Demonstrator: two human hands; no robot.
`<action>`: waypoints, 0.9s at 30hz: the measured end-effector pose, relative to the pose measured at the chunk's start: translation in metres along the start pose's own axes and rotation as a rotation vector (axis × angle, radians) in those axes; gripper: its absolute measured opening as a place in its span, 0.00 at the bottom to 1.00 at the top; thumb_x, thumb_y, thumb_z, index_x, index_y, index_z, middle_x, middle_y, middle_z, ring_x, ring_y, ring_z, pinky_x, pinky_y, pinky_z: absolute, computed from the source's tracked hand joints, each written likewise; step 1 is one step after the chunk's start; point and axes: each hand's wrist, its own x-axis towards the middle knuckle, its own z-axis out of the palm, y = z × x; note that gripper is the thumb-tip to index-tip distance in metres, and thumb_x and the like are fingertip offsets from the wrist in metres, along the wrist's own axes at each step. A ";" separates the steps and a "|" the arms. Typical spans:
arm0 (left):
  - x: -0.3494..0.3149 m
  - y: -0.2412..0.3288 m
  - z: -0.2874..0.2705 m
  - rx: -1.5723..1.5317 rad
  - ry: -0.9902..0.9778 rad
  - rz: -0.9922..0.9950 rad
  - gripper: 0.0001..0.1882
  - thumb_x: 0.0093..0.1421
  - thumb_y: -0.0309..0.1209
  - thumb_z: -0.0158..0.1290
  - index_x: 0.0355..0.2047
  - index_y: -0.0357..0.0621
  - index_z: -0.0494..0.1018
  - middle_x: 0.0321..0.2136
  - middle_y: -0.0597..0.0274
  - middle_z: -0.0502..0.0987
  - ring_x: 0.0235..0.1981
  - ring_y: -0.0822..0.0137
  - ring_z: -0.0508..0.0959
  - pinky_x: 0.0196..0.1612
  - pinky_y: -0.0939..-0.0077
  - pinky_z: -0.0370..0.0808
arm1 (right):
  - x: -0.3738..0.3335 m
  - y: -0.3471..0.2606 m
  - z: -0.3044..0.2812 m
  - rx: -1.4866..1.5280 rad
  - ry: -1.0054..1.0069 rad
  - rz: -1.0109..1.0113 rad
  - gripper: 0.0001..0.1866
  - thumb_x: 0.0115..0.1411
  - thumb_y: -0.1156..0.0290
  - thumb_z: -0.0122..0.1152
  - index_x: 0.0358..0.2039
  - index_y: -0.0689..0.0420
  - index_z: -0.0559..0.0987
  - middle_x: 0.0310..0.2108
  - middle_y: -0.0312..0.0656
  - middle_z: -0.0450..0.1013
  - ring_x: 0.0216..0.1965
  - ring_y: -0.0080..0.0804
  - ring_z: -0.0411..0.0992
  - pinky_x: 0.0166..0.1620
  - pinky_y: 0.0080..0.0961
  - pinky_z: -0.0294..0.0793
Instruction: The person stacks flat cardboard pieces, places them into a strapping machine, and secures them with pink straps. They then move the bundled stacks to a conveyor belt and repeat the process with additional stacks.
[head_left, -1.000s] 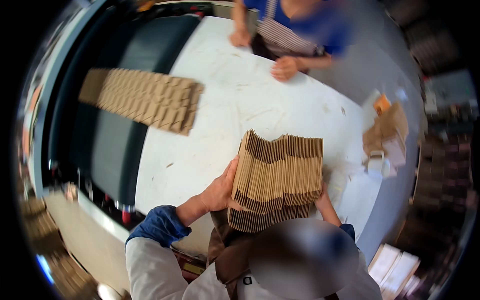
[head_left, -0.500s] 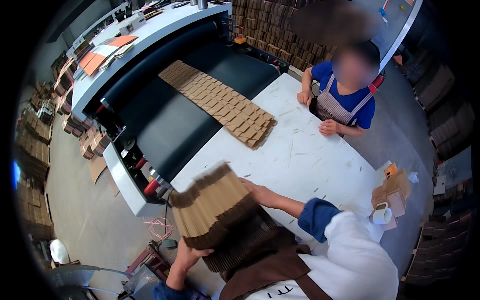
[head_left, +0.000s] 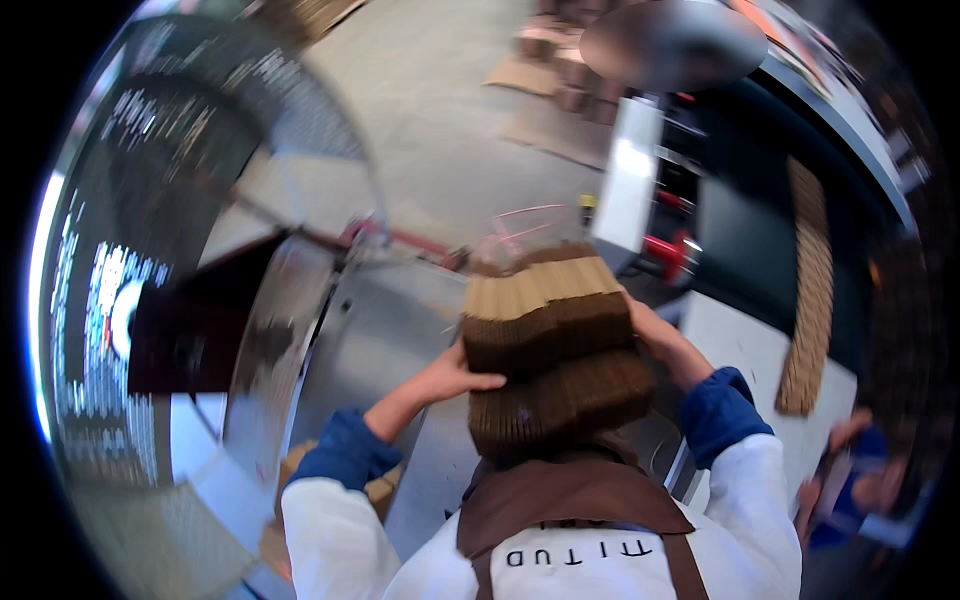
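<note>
A thick stack of brown cardboard pieces, standing on edge and pressed together, is held up in front of my brown apron. My left hand is closed on its left side, with the thumb along the near face. Against the right side presses my right hand, its fingertips partly hidden behind the stack. A second dark brown row of cardboard sits just below, between the stack and my apron; I cannot tell whether the two are joined.
A metal table lies under my left forearm. At the right stand a machine with a dark conveyor belt and a white table. A cardboard row rests across both. A co-worker in blue is at the right edge.
My view has swung left, from the white table and conveyor to the metal table. The stack has come along in both hands. The cardboard row and co-worker now appear farther right.
</note>
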 end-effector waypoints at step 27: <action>-0.162 -0.258 -0.201 -0.836 0.309 -0.474 0.38 0.51 0.67 0.53 0.44 0.44 0.77 0.36 0.58 0.81 0.33 0.63 0.82 0.36 0.65 0.80 | 0.304 -0.034 0.389 -1.243 -0.639 0.375 0.49 0.63 0.32 0.27 0.43 0.74 0.76 0.31 0.54 0.74 0.31 0.42 0.74 0.34 0.38 0.73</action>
